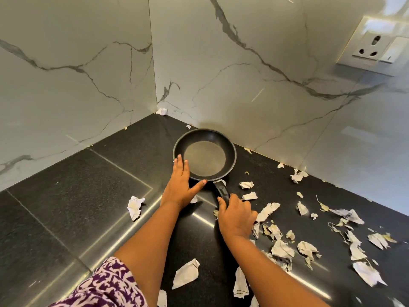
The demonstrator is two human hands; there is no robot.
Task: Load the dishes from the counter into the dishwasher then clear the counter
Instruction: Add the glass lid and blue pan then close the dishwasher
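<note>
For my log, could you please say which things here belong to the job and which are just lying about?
Job: frying pan, its handle held by the right hand, left hand on its rim; paper scraps.
Just there: wall socket.

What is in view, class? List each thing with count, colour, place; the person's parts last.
frying pan: one, black, on counter near the corner
paper scraps: many, white, strewn over counter, mostly right
counter: one, black, under everything
walls: two, grey-veined white marble, behind
socket: one, white, upper right wall
sleeve: one, purple-and-white, bottom left
left hand: one, flat on frying pan's rim
right hand: one, gripping frying pan's handle
</note>
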